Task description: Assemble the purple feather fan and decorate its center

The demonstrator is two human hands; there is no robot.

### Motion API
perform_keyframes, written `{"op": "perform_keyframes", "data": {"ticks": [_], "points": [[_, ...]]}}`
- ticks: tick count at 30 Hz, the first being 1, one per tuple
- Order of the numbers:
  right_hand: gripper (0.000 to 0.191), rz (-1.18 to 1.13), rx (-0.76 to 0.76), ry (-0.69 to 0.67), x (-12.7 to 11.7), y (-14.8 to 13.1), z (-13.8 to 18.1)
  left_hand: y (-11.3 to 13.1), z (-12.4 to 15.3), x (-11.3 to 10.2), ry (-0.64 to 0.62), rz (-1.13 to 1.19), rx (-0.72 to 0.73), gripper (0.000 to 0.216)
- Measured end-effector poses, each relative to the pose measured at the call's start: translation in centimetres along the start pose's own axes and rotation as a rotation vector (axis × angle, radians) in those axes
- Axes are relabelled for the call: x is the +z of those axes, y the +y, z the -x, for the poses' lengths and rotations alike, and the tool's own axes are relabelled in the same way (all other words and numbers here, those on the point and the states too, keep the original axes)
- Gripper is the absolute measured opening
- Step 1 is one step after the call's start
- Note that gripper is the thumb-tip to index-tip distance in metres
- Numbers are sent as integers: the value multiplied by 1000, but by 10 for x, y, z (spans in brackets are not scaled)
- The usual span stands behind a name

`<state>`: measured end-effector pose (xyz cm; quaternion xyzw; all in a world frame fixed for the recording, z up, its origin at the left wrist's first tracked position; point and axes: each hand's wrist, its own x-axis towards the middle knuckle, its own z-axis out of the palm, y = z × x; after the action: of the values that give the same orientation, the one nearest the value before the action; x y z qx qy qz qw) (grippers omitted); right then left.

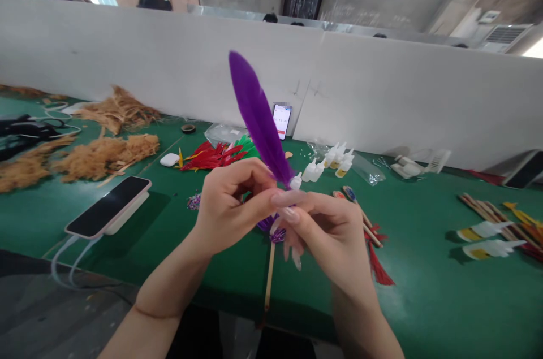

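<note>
Above the green table, a purple feather stands upright with a lean to the left. My left hand pinches near its lower end. My right hand is closed beside it, thumb and forefinger pressed together at the feather's base, touching the left fingertips; the quill end is hidden by the fingers. Beneath the hands a thin wooden stick lies pointing towards me, topped with a shiny purple tuft partly covered by my fingers. A white-nozzled glue bottle shows just behind the feather.
Red feathers and a white earphone case lie behind my left hand. Further left are a phone and brown fibre. Several small bottles stand behind; two more lie right. A white partition closes the back.
</note>
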<state>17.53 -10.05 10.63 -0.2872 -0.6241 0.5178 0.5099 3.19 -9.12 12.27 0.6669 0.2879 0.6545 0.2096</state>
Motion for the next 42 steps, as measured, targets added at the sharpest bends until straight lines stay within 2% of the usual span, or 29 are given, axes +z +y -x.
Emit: {"op": "perform_keyframes", "data": {"ticks": [5, 7, 10, 14, 20, 25, 29, 31, 34, 42], "points": [[26, -127, 72, -51, -1, -1, -2, 3, -2, -4, -112, 111, -173, 32], [23, -169, 81, -64, 0, -1, -2, 3, -3, -6, -153, 110, -198, 30], [22, -204, 89, -89, 0, 0, -3, 2, -3, -7, -186, 58, -184, 26], [21, -220, 111, -146, -4, 2, -2, 4, -3, -4, -166, -29, -99, 25], [19, -126, 113, -225, -13, 7, 1, 6, 0, -4, -144, -144, -12, 22], [22, -32, 145, -303, -18, 4, 3, 6, 0, -10, -243, -179, -32, 19], [22, 3, 168, -363, -18, -4, 1, 3, -1, -11, -320, -69, -99, 18], [23, 30, 145, -364, -17, -7, 0, 2, -1, -9, -301, -13, -126, 21], [25, 104, 92, -333, -15, -9, 0, 1, 0, -4, -204, 6, -121, 29], [25, 133, -60, -181, -5, -5, 4, -2, 14, 3, 14, -49, 73, 33]]}}
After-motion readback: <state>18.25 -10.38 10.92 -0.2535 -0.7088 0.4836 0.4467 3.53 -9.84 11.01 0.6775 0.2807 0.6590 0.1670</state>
